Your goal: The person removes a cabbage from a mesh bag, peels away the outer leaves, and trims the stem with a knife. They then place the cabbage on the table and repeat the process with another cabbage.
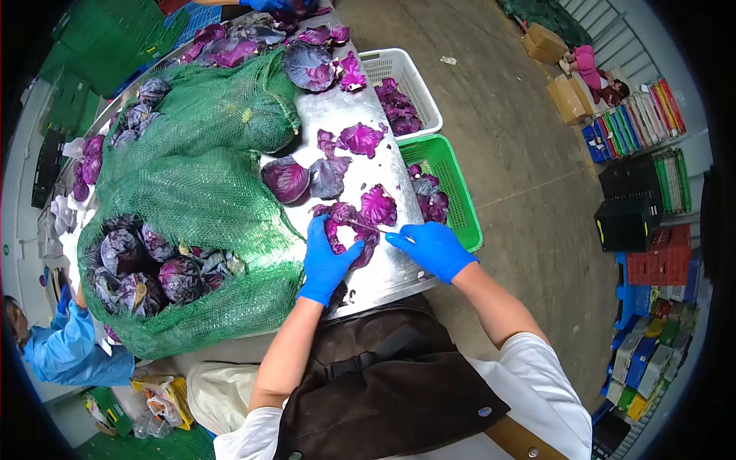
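Observation:
My left hand [328,259], in a blue glove, is closed around the side of a red cabbage [366,251] with loosened purple leaves, at the near edge of the metal table [387,280]. My right hand [435,249], gloved in blue too, grips a small knife [366,226]. Its thin blade points left onto the cabbage; whether it cuts in is too small to tell. A whole cabbage [286,180] sits just beyond my left hand, with a dark outer leaf [328,178] beside it. Loose purple leaves [361,140] lie farther up the table.
Green mesh sacks [192,188] of cabbages cover the table's left part. A green basket [469,218] and a white basket [429,103], both holding leaves, stand along the right edge. One person [80,349] in blue is at the left. Crates [659,257] line the right wall.

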Available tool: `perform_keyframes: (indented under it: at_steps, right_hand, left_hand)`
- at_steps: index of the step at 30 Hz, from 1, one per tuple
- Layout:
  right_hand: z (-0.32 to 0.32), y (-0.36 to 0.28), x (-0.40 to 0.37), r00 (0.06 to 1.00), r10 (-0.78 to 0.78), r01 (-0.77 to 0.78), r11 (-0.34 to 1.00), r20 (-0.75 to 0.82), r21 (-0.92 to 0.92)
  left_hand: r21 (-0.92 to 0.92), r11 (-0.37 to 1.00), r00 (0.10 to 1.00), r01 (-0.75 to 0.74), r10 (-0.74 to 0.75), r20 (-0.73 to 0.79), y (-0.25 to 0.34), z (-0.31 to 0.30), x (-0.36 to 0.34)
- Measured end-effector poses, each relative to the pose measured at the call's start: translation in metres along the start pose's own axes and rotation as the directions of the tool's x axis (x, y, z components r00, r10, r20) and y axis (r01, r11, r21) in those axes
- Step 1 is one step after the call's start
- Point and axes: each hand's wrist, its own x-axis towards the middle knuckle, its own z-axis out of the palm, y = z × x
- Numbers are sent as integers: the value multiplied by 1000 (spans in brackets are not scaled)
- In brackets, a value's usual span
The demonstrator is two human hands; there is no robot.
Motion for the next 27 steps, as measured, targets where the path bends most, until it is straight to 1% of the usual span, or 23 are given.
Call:
perform_keyframes:
  at_steps: [1, 4, 7, 8, 10, 11, 13, 14, 15, 17, 18, 19, 21, 22, 24, 25, 26, 27]
  right_hand:
    - [0, 3, -2, 999, 11, -11, 1000, 45, 9]
    - [5, 5, 11, 998, -58, 58, 998, 8, -22]
    - [-14, -1, 30, 994, 7, -21, 992, 111, 121]
    - [-10, 4, 36, 993, 40, -59, 985, 115, 165]
    - [-12, 1, 41, 999, -11, 6, 990, 39, 144]
    - [-12, -1, 43, 999, -39, 38, 990, 3, 133]
    - [-18, -3, 58, 999, 50, -50, 994, 0, 101]
    - [-16, -4, 63, 995, 95, -95, 992, 0, 87]
    - [-7, -4, 66, 999, -2, 6, 992, -34, 123]
    - [25, 3, 76, 976, -187, 205, 961, -112, 184]
    - [38, 4, 84, 959, -246, 267, 949, -140, 166]
    - [32, -11, 85, 983, -169, 180, 956, -66, 230]
    - [69, 11, 126, 997, -51, 25, 905, 52, 424]
    - [70, 10, 118, 995, -36, -18, 849, 92, 527]
    - [59, 7, 97, 984, -31, -101, 714, 175, 693]
    - [35, -4, 77, 950, 38, -251, 682, 309, 687]
    - [57, 11, 80, 954, -10, -208, 694, 298, 689]
    - [55, 5, 71, 927, -16, -244, 733, 374, 635]
  left_hand:
    - [36, 999, 1000, -15, 14, 7, -1, -1, 0]
    - [128, 989, 997, -69, 64, 42, -4, 0, -1]
    - [87, 993, 995, -85, 80, 55, -11, 0, 0]
    - [105, 988, 992, -112, 105, 65, -11, 0, 1]
    - [141, 976, 984, -166, 155, 86, -6, -1, 4]
    - [197, 968, 983, -158, 136, 120, -2, -2, 0]
    - [312, 939, 980, -147, 94, 177, 25, -7, -10]
    - [313, 939, 981, -141, 90, 173, 21, -6, -15]
    - [301, 941, 981, -154, 109, 163, 19, -7, -18]
    - [274, 944, 978, -182, 146, 146, 17, -9, -25]
    - [242, 948, 975, -207, 180, 127, 14, -9, -32]
    - [240, 938, 967, -251, 230, 112, 10, -10, -39]
    - [237, 914, 944, -329, 315, 95, -2, -13, -61]
    - [167, 930, 944, -328, 315, 100, -9, -17, -71]
    - [71, 950, 952, -306, 302, 58, -20, -25, -85]
    - [22, 957, 957, -289, 288, 36, -20, -28, -89]
    - [54, 948, 949, -313, 314, -11, -18, -31, -90]
    - [-23, 985, 985, -170, 169, -32, -16, -31, -89]
